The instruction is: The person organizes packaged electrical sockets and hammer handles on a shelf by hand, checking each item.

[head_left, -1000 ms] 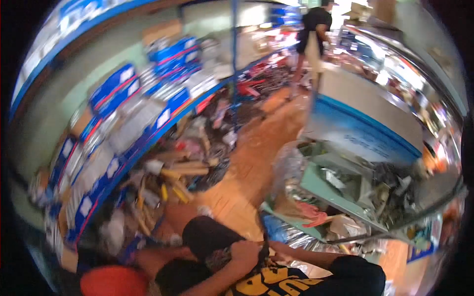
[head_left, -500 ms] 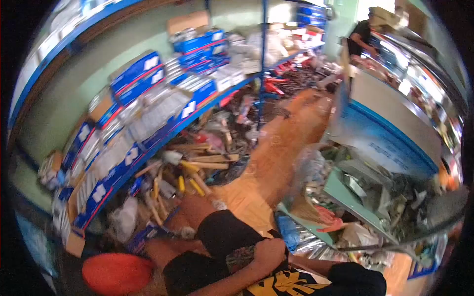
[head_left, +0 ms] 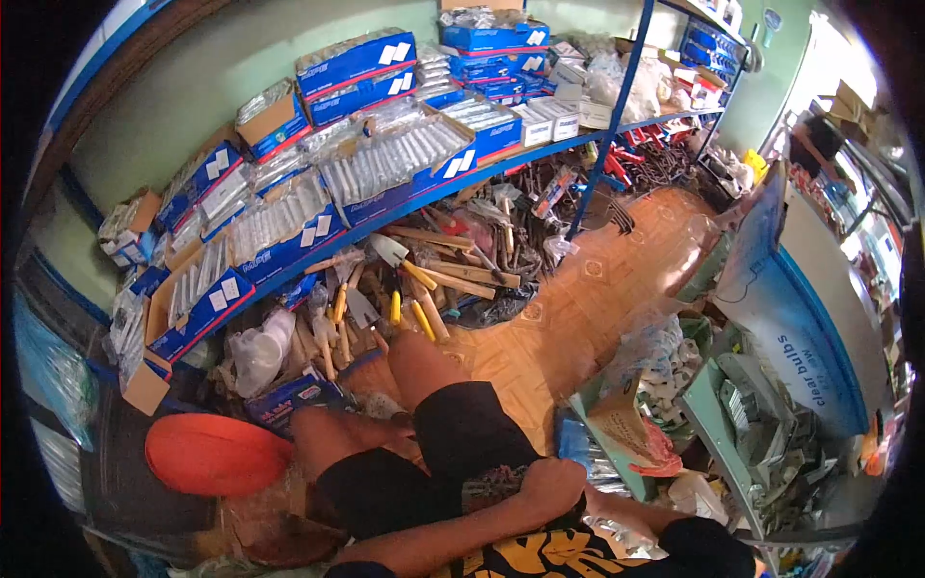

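My left hand lies closed over my lap, its fingers curled where the two arms meet. Whether it grips anything is hidden. My right hand comes in from the right against it, mostly covered, with its fingers out of sight. Beneath the hands are black shorts and a black shirt with yellow lettering. A small multicoloured patterned patch shows just left of the closed hand. Ahead of my knees, trowels and other wooden- and yellow-handled tools lie heaped under the shelf.
A blue-framed shelf carries boxes of plastic-wrapped goods. By my left side is a red round object. Tiled floor runs ahead, with green metal bins and a blue-and-white panel at the right.
The view has swung right to left and steadied, so the shelf sits further right and looks sharper. A person at the far right back is no longer seen. My hands stay together.
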### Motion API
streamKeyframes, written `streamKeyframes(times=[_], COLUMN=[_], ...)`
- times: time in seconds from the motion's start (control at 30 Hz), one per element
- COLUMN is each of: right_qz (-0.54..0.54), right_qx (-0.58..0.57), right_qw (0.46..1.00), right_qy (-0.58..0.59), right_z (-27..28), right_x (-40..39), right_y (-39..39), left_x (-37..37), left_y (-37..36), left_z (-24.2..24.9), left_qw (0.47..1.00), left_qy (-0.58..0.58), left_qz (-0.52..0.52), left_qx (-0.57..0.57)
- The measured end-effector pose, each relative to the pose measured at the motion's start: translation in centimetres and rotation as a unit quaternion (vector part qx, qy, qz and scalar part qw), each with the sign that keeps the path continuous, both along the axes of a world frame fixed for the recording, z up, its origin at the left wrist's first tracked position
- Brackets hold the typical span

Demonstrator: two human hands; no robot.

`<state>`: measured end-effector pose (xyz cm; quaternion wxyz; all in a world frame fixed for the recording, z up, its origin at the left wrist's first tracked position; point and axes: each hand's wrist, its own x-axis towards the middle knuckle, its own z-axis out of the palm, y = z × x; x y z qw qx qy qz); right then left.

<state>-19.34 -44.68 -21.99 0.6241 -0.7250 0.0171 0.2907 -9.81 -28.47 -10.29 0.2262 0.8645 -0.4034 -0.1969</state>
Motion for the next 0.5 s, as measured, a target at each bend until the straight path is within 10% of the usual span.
streamKeyframes(times=[0.5], right_qz=[-0.001], right_qx=[0.007], right_qw=[1.000], right_qy=[0.004], right_z=[-0.4], right_x=[1.3], right_y=[2.0], left_x=[-1.4], left_y=[-0.7], left_z=[-0.9], left_qw=[0.999], left_qy=[-0.012], left_qz=[0.032], left_qx=[-0.040])
